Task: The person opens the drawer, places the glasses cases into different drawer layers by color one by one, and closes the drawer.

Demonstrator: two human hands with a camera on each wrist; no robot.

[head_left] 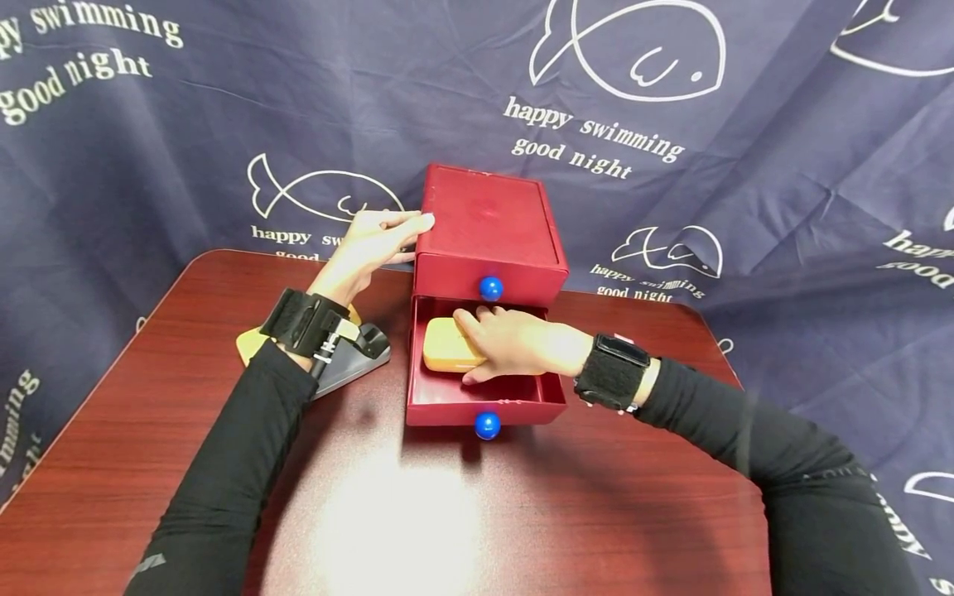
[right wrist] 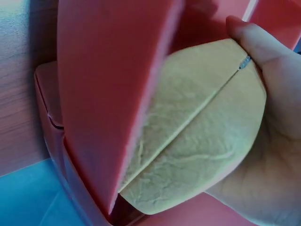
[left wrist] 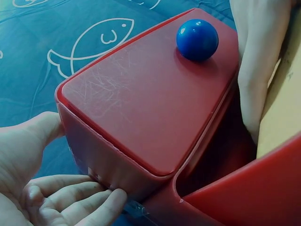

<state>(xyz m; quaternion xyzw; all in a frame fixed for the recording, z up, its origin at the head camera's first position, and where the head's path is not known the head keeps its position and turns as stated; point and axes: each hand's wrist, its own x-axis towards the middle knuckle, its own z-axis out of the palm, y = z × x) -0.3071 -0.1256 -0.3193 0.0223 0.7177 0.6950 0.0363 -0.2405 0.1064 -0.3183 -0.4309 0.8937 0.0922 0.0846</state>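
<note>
Currently my right hand (head_left: 514, 343) grips the yellow case (head_left: 447, 346) inside the open lower drawer (head_left: 484, 401); left hand (head_left: 373, 244), fingers flat, braces the red cabinet (head_left: 484, 223). Best kept level, clear of the drawer walls.

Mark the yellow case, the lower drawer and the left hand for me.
yellow case (head_left: 445, 346): head view, its top face left of the fingers.
lower drawer (head_left: 455, 410): head view, its front wall.
left hand (head_left: 370, 242): head view, back of the hand against the red box's side.
</note>
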